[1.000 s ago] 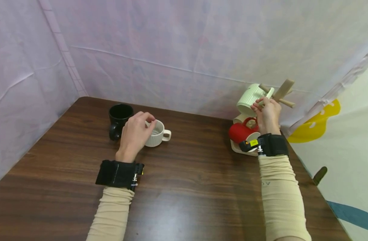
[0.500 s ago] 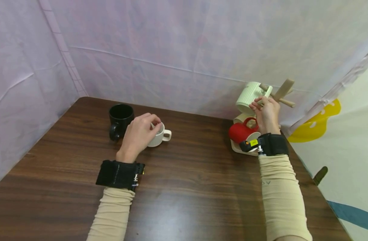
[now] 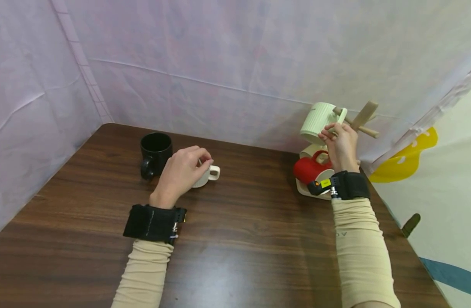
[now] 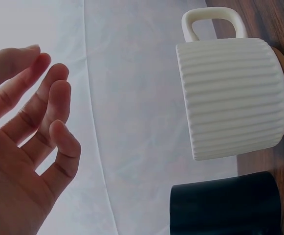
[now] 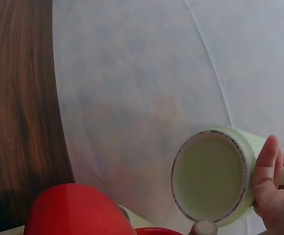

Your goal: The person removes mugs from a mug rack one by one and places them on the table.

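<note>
The right hand grips the light green mug by its handle at the wooden rack; the red mug is below this hand. The left hand, fingers loosely curved and empty, is above the white cup, not touching it.

The left of the hands hangs apart from a ribbed white mug; a black mug stands nearby

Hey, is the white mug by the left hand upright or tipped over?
Upright: in the left wrist view, the white mug has its base facing the tabletop.
</note>
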Demonstrator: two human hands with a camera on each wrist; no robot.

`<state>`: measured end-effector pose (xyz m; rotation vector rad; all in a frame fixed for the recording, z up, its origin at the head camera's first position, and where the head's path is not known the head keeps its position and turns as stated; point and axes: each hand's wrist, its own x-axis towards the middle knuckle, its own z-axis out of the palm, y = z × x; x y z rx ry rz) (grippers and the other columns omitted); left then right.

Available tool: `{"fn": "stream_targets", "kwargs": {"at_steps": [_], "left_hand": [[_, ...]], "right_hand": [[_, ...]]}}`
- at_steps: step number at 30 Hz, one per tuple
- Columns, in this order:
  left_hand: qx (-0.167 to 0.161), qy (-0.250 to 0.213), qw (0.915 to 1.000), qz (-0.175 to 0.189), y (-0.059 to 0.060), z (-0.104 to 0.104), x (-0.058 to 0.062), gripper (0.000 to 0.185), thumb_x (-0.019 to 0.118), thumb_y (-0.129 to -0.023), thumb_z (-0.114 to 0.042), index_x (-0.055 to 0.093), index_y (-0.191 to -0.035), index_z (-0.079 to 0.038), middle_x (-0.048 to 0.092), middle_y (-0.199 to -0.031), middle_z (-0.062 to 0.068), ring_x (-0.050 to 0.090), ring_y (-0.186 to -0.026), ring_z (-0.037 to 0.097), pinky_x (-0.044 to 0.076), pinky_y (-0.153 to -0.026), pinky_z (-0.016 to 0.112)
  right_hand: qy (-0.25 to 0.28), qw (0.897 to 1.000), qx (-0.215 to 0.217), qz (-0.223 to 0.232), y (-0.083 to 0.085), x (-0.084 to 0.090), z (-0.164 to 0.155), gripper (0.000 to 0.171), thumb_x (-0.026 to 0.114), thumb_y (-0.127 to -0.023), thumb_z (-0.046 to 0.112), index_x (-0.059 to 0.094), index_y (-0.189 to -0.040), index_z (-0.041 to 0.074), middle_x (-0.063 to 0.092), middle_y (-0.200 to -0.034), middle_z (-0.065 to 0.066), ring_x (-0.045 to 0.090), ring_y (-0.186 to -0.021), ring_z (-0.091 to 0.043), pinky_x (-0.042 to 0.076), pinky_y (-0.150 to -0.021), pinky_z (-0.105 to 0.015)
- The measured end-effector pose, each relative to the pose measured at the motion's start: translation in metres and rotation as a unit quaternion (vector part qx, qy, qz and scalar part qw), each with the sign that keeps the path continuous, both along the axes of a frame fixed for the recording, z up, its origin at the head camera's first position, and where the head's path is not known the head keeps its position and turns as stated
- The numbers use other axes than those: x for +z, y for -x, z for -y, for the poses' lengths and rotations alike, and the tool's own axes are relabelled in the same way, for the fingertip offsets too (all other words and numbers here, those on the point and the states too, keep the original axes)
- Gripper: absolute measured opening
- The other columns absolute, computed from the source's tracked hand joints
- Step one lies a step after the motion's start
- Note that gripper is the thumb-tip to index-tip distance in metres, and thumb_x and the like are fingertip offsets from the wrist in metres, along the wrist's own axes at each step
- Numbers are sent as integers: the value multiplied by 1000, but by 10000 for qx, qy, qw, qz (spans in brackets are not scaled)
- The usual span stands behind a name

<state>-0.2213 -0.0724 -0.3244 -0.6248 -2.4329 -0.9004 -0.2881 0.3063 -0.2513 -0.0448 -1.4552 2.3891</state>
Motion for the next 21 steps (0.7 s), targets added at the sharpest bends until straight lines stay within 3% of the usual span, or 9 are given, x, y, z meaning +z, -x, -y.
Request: {"fn": "stream_targets", "kwargs": {"at_steps": [12,21], "left_hand": [[-106,188,9998,-11,-1,-3,1,6,73,-95,-11,74,-97,-6,68,-88,6,65,-79,22,53,-67,37],[-196,414,9988,199,-4,-9,5,8,73,-96,-15,75,-98,-8,68,-88,5,63,-76,21,52,-66,37]], "right_hand": [[-344,9992,140,-152,1,-5,-5,25,42,-109,8,52,-89,-2,49,-99,-14,57,-78,-22,54,-77,-30],[-205,9992,221,-244,3,-6,-6,23,42,-108,7,52,-90,-4,50,-98,-15,56,-78,-23,55,-76,-30]]}}
